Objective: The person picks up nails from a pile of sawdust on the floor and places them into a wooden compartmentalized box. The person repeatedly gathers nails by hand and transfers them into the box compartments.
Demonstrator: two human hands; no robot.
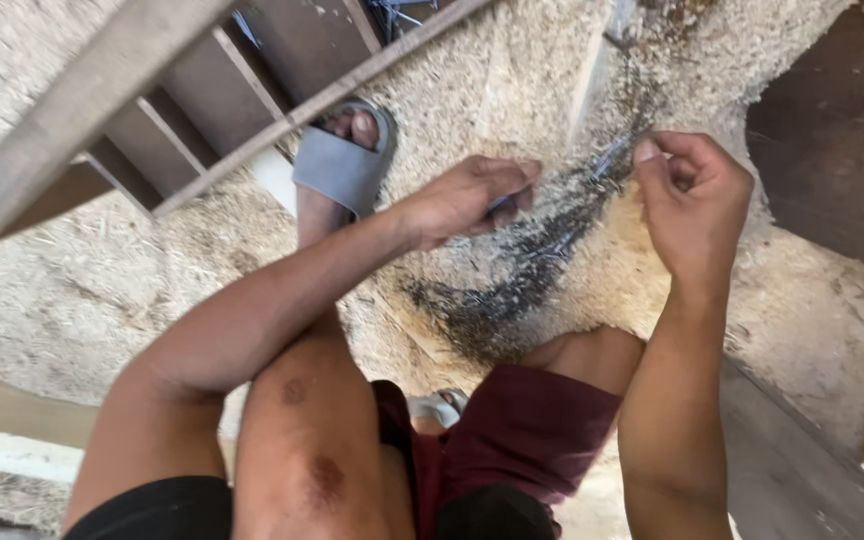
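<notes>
My left hand [470,197] hangs over a dark heap of nails [512,285] lying on the sawdust-covered floor, its fingers pinched together around something small and dark, seemingly a nail. To the right, my right hand [690,195] is raised, its fingers curled into a loose fist, with thumb and forefinger pinched on a thin nail that barely shows. Both forearms reach out over my bent knees, and I wear dark red shorts [522,430].
My foot in a grey slide sandal [344,160] rests on the sawdust beside a wooden frame [132,95] with slats at upper left. A dark brown board [837,130] lies at right. A grey plank [792,460] runs along lower right.
</notes>
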